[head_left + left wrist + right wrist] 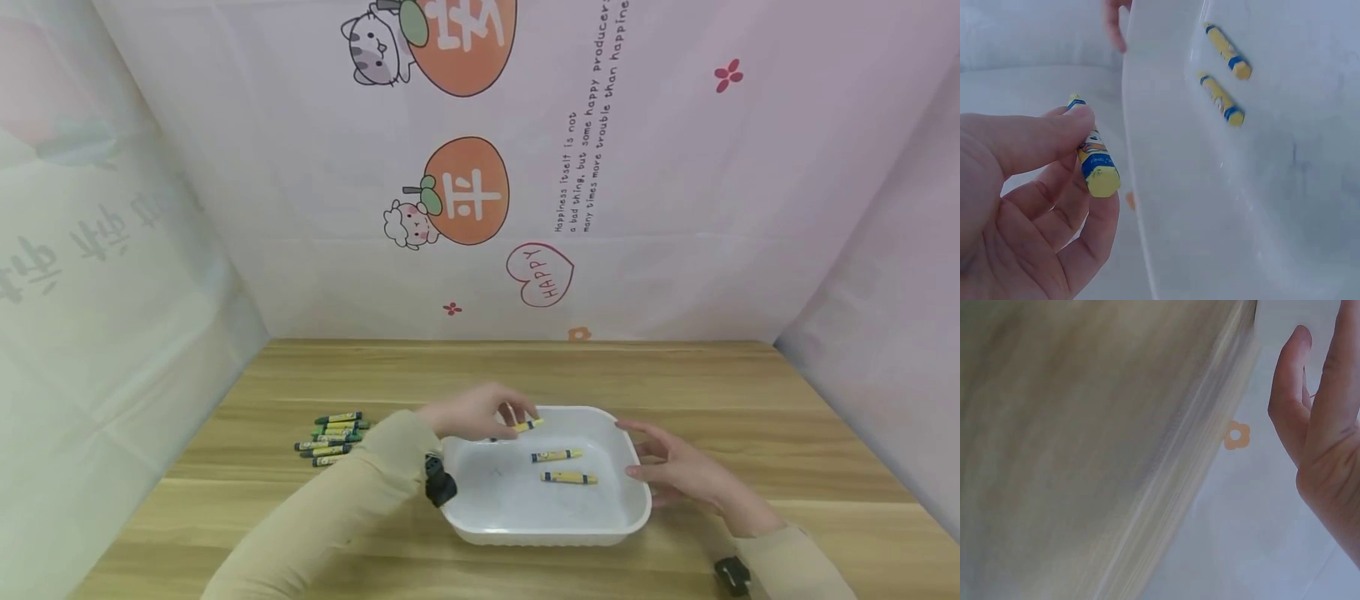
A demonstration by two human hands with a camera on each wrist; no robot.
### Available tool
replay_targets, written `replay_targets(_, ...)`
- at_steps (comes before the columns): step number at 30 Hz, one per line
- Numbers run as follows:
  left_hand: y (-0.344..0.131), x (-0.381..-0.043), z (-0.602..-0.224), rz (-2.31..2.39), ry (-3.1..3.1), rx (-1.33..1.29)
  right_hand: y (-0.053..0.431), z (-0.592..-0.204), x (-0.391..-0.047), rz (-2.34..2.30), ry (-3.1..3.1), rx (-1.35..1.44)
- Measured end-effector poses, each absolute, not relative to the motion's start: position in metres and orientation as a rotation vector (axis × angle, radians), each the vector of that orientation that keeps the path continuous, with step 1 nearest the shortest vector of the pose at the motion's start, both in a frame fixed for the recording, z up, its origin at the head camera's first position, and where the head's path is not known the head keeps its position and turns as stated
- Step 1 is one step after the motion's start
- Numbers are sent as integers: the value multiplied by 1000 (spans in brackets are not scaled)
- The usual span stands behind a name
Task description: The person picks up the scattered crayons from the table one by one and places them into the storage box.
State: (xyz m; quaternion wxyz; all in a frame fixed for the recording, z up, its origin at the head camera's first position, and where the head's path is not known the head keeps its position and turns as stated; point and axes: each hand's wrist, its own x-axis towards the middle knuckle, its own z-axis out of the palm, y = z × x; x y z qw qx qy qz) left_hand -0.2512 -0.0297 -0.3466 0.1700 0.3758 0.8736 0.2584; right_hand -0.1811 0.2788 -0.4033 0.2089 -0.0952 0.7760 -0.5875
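Wooden table (247, 500): left fingers (1054, 134) pinch a yellow crayon (1099, 164), right fingers (651, 431) loosely spread at a white tray (546, 536)

Held crayon (1102, 178) yellow, blue-banded; tray (495, 496) plain white; tabletop (720, 392) tan, wood-grained; crayon pile (336, 437) seemingly green-yellow.

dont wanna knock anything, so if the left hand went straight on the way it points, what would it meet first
Probably the right hand, at the right end of the white tray; if the left hand is low enough, the tray instead. Its height is hard to judge.
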Motion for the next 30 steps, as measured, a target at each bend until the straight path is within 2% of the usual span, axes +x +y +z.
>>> replay_targets(16,36,-261,-403,561,2398,1225,281,-405,-181,-1664,2123,-284)
replay_targets(22,42,-258,-407,502,2426,1323,282,-408,-182,-1672,2115,-291)
replay_targets(30,45,-255,-405,522,2459,1258,282,-408,-182,-1679,2107,-295)
